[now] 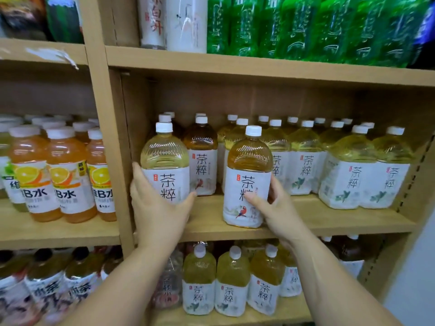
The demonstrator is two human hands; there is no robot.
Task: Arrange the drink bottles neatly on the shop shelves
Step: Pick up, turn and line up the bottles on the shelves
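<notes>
The left grip (pixel 155 203) wraps a pale tea bottle (pixel 164 158) just beside the wooden post (pixel 106 137), maybe to straighten it. The right grip (pixel 275 205) wraps a brown tea bottle (pixel 249 175) farther from the post, among pale ones, so it probably needs moving.

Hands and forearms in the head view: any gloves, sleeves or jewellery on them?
No. The left hand and right hand are bare, with no gloves, rings or watch showing. Both forearms are bare too; no sleeve reaches into frame.

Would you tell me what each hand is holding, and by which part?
The left hand grips the pale bottle by its lower label; the right hand grips the amber bottle likewise.
</notes>
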